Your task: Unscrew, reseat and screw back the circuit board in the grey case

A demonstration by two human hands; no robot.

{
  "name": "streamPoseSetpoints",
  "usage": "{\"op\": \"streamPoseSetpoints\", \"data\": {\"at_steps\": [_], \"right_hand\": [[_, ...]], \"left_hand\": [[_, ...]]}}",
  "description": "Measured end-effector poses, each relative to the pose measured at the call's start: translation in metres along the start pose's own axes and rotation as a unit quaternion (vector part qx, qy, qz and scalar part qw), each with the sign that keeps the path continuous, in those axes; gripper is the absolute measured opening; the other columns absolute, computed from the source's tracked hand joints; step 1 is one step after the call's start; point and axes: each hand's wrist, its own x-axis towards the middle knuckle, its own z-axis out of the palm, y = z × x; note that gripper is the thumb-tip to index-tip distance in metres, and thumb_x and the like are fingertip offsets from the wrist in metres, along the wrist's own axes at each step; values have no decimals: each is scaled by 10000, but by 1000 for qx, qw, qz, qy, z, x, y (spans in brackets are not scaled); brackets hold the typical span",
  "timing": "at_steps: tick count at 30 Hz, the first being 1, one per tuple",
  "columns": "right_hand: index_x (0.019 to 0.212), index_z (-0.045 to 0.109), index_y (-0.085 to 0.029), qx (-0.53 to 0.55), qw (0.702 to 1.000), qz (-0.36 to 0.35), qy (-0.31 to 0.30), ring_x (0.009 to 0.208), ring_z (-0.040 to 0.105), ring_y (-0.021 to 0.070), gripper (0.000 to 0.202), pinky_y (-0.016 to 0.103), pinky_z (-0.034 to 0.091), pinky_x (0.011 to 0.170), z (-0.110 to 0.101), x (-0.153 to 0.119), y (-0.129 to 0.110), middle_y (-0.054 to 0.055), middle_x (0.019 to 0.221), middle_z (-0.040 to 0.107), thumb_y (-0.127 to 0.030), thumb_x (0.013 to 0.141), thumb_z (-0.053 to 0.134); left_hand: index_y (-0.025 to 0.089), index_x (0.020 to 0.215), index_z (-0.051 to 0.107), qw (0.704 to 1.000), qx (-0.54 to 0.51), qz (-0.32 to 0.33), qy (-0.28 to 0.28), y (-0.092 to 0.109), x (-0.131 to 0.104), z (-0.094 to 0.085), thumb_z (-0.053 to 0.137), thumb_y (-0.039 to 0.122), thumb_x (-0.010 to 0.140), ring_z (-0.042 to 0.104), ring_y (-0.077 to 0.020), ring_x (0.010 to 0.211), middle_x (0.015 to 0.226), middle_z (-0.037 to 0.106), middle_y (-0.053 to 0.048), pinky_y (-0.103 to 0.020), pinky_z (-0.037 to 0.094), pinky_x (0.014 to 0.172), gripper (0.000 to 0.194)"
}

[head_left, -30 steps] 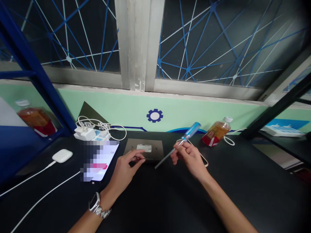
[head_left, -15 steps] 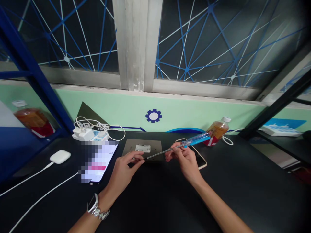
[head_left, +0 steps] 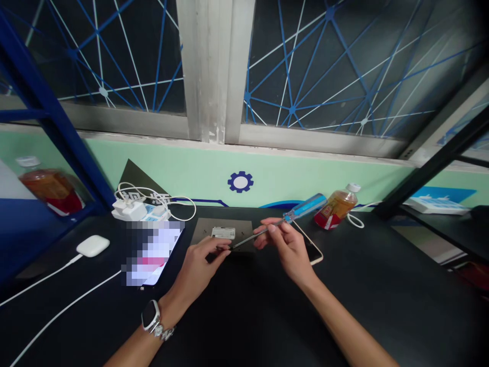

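A screwdriver [head_left: 305, 207] with a clear blue handle and a long metal shaft slants across the space above the desk, its handle up to the right. My right hand [head_left: 284, 244] is closed around the shaft just below the handle. At the other end, my left hand [head_left: 206, 255] pinches the dark tip between thumb and forefinger; whether a small part sits there too, I cannot tell. Just behind the left fingers lies a flat grey-brown box [head_left: 204, 229] with a white label [head_left: 223, 233]. A silver watch is on my left wrist.
A lit phone [head_left: 160, 260] lies left, near a white earbud case [head_left: 92, 245] on a cable. Behind stand a power strip [head_left: 153, 213] with chargers and cables. Another phone [head_left: 315, 252] lies partly under my right hand, beside a drink bottle [head_left: 336, 206]. Another bottle [head_left: 51, 188] stands far left.
The screwdriver's handle has tipped upward and rolled a little, and my right fingers have shifted on the shaft. My left hand keeps its pinch at the tip, moved slightly right.
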Motion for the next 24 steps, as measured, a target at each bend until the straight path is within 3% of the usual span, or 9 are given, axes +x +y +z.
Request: {"op": "streamPoseSetpoints", "data": {"at_steps": [5,7,11,24], "right_hand": [[918,604,-182,-155,985,-67,-33,712,678,186,232,310,535,692,8,14,-25,73,865,707,-392,968,521],[886,595,-192,-208,972,-91,-58,681,658,180,232,294,508,679,12,20,-31,50,783,695,-387,974,506],[870,582,-197,-284,947,-119,-88,604,582,149,228,258,438,615,17,28,-33,13,690,648,-361,987,476],[815,544,-197,-288,941,-136,-114,598,508,129,217,239,397,595,18,29,-19,6,696,584,-322,978,473]], "left_hand": [[233,1063,705,997,23,30,-70,13,19,4,643,201,870,696,-199,878,1004,727,-49,-320,569,784,206],[229,1062,706,996,24,46,-79,17,28,6,657,219,864,691,-214,918,1022,725,-57,-338,561,814,204],[196,975,709,995,-56,28,-75,14,35,13,629,247,891,710,-199,811,905,747,-53,-320,572,747,127],[206,937,706,995,-75,0,-67,1,30,21,615,194,889,708,-172,786,872,750,-17,-290,553,728,103]]}}
